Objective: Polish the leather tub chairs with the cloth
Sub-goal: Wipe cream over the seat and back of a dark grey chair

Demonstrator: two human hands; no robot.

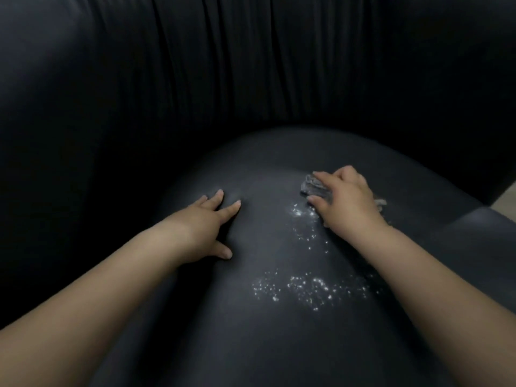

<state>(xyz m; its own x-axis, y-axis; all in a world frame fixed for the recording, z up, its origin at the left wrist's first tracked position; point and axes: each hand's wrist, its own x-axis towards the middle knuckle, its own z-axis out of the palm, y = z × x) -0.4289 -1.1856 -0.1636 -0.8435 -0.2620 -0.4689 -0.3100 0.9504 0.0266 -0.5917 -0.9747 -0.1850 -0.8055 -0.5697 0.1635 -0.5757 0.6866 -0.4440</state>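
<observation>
One cloth [317,188] under right hand [346,202]; left hand [208,222] flat on one chair [251,344].

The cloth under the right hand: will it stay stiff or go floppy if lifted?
Probably floppy: the cloth lies crumpled under the right hand. It likely slides easily on the smooth seat cushion, and looks light.

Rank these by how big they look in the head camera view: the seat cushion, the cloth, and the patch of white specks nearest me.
1. Seat cushion, by far the largest.
2. Patch of white specks.
3. Cloth, smallest showing, but the right hand covers much of it, so its true size is unsure.
</observation>
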